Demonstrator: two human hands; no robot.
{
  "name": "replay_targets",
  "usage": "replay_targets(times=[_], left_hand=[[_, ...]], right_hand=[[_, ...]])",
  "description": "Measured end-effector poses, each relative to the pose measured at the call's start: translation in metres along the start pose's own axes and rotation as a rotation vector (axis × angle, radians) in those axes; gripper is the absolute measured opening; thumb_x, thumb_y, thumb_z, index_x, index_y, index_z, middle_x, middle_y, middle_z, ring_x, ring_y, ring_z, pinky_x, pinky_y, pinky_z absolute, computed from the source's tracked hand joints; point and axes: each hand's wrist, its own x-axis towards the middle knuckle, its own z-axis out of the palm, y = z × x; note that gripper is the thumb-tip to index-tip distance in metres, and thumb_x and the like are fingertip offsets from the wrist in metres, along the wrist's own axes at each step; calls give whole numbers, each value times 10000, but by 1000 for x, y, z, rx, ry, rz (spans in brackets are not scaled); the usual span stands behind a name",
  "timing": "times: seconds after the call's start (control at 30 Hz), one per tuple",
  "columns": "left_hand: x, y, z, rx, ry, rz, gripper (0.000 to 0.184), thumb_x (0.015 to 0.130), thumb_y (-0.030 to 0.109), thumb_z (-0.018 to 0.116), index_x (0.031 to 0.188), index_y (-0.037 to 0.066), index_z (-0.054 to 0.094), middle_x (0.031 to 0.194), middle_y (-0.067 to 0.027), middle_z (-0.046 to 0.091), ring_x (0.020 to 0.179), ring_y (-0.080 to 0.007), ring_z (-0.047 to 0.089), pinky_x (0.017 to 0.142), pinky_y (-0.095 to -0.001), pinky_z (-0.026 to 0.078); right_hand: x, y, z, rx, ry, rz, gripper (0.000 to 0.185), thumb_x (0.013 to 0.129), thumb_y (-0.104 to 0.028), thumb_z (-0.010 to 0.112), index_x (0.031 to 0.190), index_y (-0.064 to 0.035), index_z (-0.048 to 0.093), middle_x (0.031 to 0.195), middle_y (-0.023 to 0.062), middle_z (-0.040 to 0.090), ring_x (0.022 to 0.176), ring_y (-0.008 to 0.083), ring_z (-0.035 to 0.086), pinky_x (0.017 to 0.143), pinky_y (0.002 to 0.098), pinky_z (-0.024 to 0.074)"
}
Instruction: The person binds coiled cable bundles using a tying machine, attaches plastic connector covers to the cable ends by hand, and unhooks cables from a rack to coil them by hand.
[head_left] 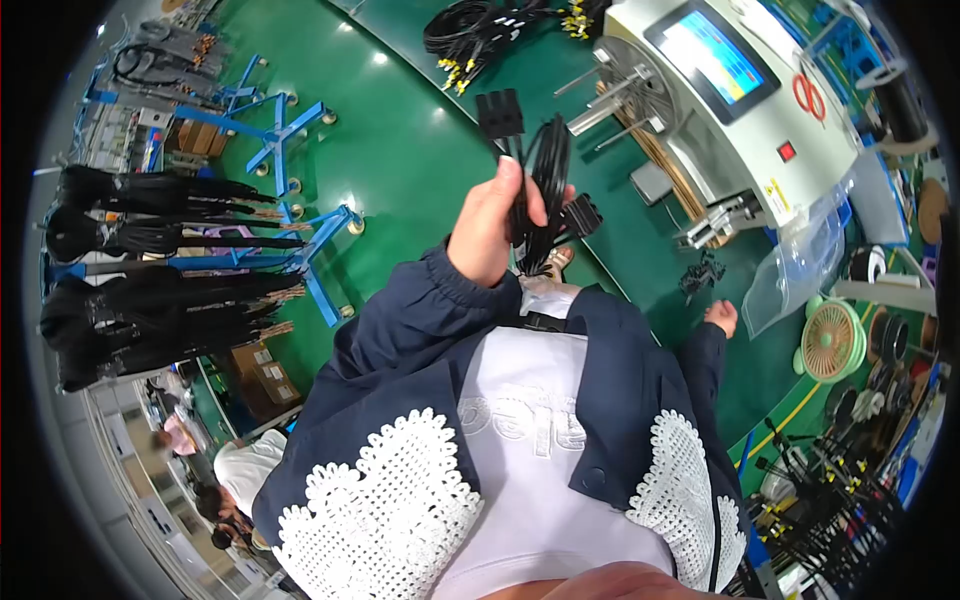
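Observation:
My left hand [490, 215] is closed around a coiled bundle of black cable [550, 165], held up in front of my body. A flat black connector [500, 112] sticks out above the fingers, and another black connector [581, 215] hangs on the other side of the coil. Low at the right, my right hand [722, 316] is at the green work table with its fingers curled in; nothing shows in them. Just beyond it lies a small tangle of black pieces [703, 274], too small to make out.
A white machine [735, 110] with a lit screen and metal rods stands on the green table [600, 290]. Clear plastic [800, 265] and a green fan [832, 340] are at the right. Black cable bundles [150, 310] hang from a blue rack at left. People are in the lower left.

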Motion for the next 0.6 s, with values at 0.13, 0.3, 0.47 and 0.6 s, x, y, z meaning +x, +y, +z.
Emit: replay_targets(times=[0.13,0.3,0.47,0.6], left_hand=[[-1,-2,2,-81,14,68,421,1009,376,357,905,10,538,996,-125,601,785,-150,606,707,-281,506],[-2,-1,13,-31,-32,61,294,1009,311,375,1169,65,393,938,-74,584,696,-122,588,649,-276,528],[-15,5,16,12,-152,89,312,1010,230,350,1249,30,364,1200,-114,470,951,-168,598,752,-291,524],[-24,2,1,209,-226,174,335,1004,213,374,1237,-26,413,1298,-126,432,1064,-186,554,883,-330,485]], right_hand=[[-70,-166,-54,594,-69,-318,267,905,-65,582,1145,48,561,867,106,652,669,112,597,588,227,487],[-202,-386,-105,988,-701,-526,295,907,5,539,1194,74,522,998,176,627,767,193,644,709,292,542],[-240,-449,-104,971,-1280,-370,321,884,14,570,1199,57,523,1024,180,637,878,246,670,763,330,568],[-250,-459,-93,937,-1396,-234,329,885,-8,581,1207,38,531,1028,169,641,887,258,672,768,334,570]])
